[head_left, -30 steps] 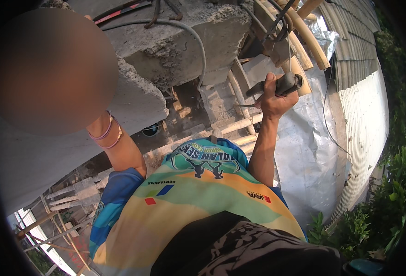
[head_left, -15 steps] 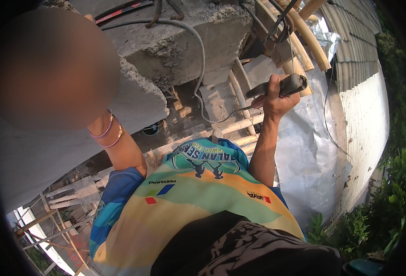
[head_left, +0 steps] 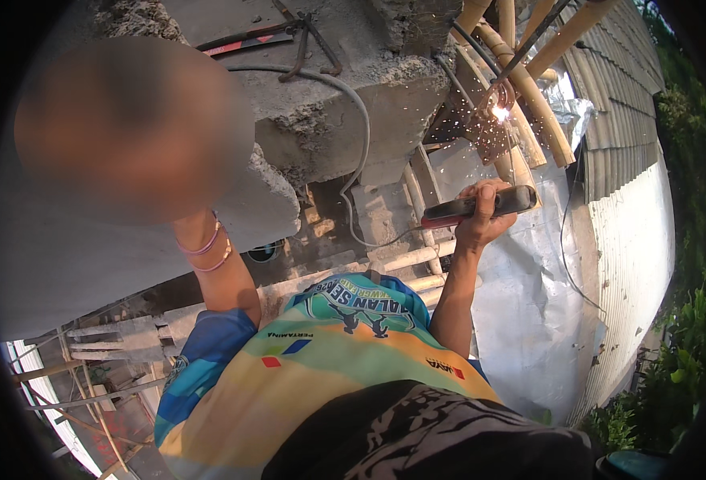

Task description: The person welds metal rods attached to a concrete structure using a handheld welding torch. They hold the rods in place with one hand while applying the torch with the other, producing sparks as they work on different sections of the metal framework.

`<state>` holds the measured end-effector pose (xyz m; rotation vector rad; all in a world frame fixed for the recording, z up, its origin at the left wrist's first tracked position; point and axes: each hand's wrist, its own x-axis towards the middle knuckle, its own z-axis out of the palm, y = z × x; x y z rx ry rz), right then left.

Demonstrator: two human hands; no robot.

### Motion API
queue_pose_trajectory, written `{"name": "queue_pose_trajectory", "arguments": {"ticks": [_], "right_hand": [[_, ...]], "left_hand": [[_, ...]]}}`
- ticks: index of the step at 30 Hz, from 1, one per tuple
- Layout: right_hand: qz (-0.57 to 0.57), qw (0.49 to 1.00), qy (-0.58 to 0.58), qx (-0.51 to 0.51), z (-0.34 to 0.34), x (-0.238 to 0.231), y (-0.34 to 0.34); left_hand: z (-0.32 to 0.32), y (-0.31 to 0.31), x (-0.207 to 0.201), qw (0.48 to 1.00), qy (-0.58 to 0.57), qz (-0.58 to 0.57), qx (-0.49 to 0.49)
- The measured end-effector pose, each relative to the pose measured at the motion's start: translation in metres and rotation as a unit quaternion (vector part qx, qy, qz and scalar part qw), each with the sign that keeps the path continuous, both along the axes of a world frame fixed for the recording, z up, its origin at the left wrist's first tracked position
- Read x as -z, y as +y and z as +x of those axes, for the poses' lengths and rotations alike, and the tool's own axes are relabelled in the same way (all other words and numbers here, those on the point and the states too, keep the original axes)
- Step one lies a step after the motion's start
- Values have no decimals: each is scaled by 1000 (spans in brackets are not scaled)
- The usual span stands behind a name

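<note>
My right hand (head_left: 482,218) is closed around a black and dark red welding electrode holder (head_left: 519,198). A thin electrode (head_left: 511,154) points away from it toward a dark, rusty metal piece (head_left: 487,102) among the bamboo poles. At that metal a bright welding arc (head_left: 500,114) glows, throwing sparks around it. A grey cable (head_left: 364,132) runs from the holder over the concrete. My left arm is raised beside the concrete, with bracelets (head_left: 213,242) at the wrist. A round blur hides the left hand's fingers and anything they hold.
Broken concrete (head_left: 329,132) with rough edges lies ahead. On it are bent steel bars (head_left: 309,48) and a red-black strip (head_left: 249,44). Bamboo poles (head_left: 545,120) slant at the upper right, beside silvery sheeting (head_left: 521,320) and a corrugated roof (head_left: 621,120). Lower bamboo rails (head_left: 413,258) cross below.
A bright arc and sparks have appeared at the metal. My right hand has lowered with the electrode holder. The view has shifted slightly, so the concrete sits further right and lower.
</note>
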<state>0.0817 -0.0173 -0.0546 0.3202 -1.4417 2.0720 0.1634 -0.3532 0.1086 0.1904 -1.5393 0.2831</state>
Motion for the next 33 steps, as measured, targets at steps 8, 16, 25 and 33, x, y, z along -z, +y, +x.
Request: {"name": "queue_pose_trajectory", "arguments": {"ticks": [8, 16, 25, 33], "right_hand": [[179, 975, 51, 120, 0, 5, 0], [191, 972, 48, 132, -1, 11, 9], [188, 975, 27, 117, -2, 8, 9], [181, 976, -22, 115, -3, 10, 8]], "left_hand": [[-5, 5, -9, 999, 13, -33, 41], [-3, 8, -10, 998, 7, -44, 31], [-4, 6, -12, 996, 11, -58, 62], [-4, 6, -12, 997, 6, -54, 54]]}}
